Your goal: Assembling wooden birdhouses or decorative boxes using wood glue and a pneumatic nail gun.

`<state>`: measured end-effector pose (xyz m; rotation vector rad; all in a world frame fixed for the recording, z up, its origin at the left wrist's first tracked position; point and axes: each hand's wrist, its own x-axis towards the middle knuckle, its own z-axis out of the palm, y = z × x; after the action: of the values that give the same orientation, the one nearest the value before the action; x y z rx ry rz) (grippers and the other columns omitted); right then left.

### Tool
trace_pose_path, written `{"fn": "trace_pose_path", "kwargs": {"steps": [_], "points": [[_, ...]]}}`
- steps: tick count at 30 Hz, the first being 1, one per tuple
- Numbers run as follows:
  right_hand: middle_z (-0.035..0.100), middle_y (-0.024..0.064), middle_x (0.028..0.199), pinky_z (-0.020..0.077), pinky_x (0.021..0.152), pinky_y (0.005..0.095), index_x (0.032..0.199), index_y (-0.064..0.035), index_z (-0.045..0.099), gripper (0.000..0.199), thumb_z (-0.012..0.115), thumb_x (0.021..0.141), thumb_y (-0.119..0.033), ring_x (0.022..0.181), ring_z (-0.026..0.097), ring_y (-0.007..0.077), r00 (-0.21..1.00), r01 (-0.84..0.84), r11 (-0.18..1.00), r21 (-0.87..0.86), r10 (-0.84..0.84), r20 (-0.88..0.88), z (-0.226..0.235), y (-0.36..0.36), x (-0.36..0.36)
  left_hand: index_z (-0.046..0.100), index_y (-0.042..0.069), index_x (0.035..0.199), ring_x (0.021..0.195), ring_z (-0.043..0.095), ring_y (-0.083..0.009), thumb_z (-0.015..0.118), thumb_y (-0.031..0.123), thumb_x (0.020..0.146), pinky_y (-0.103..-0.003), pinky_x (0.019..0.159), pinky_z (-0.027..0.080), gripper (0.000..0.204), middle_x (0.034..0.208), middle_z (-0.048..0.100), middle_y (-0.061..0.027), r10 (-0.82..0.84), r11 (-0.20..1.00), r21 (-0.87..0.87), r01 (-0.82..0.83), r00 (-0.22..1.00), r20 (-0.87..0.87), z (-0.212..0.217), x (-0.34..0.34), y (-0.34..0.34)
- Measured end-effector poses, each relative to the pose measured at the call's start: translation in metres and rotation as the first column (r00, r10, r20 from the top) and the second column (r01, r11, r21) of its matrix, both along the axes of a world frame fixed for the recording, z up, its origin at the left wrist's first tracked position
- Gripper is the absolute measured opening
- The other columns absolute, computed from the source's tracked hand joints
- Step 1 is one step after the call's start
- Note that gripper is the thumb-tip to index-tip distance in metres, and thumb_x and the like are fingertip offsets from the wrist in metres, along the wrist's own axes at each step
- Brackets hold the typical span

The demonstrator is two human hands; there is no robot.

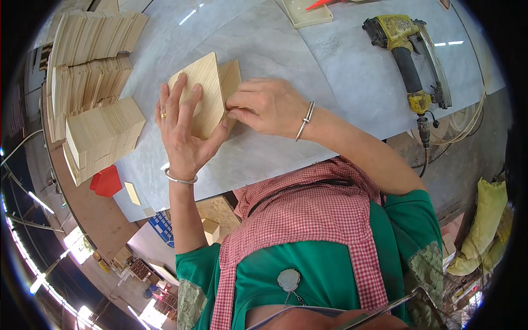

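Observation:
My left hand (184,129) presses flat against a light wooden panel (204,82) that stands tilted on the grey tabletop (308,71). A second wooden panel (231,77) leans behind it, the two meeting along an edge. My right hand (267,107) pinches the panels at that joint, fingers closed on the wood. Both wrists carry a metal bangle, and a ring sits on a left finger.
Stacks of cut wooden pieces (93,82) fill the table's left side, with a small red block (106,181) near them. A yellow pneumatic nail gun (410,55) with its hose lies at the right. A pale tray (308,12) sits at the far edge. Yellow sacks (484,231) lie on the floor.

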<state>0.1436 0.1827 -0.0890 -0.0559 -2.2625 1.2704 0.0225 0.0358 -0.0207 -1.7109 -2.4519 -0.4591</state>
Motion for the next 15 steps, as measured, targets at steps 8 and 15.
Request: {"fn": "trace_pose_path", "kwargs": {"steps": [8, 15], "points": [[0.061, 0.0054, 0.079, 0.048, 0.062, 0.0357, 0.091, -0.0068, 0.062, 0.02, 0.07, 0.074, -0.013, 0.072, 0.06, 0.0233, 0.986, 0.101, 0.988, 0.118, -0.084, -0.143, 0.016, 0.01, 0.012, 0.059, 0.01, 0.12, 0.13, 0.039, -0.0398, 0.077, 0.028, 0.062, -0.05, 0.106, 0.03, 0.063, 0.137, 0.049, -0.0125, -0.011, 1.0, 0.001, 0.011, 1.0, -0.003, 0.001, -0.001, -0.001], [0.065, 0.0108, 0.09, 0.0494, 0.073, 0.0361, 0.105, -0.0068, 0.062, 0.034, 0.07, 0.073, -0.01, 0.083, 0.062, 0.0278, 0.894, 0.374, 0.683, 0.628, -0.446, -0.048, 0.044, 0.086, 0.099, 0.06, 0.012, 0.116, 0.129, 0.035, -0.044, 0.075, 0.036, 0.062, -0.056, 0.102, 0.026, 0.062, 0.138, 0.046, -0.0118, 0.003, 0.999, 0.036, -0.004, 1.0, 0.018, -0.004, -0.007, -0.008]]}}
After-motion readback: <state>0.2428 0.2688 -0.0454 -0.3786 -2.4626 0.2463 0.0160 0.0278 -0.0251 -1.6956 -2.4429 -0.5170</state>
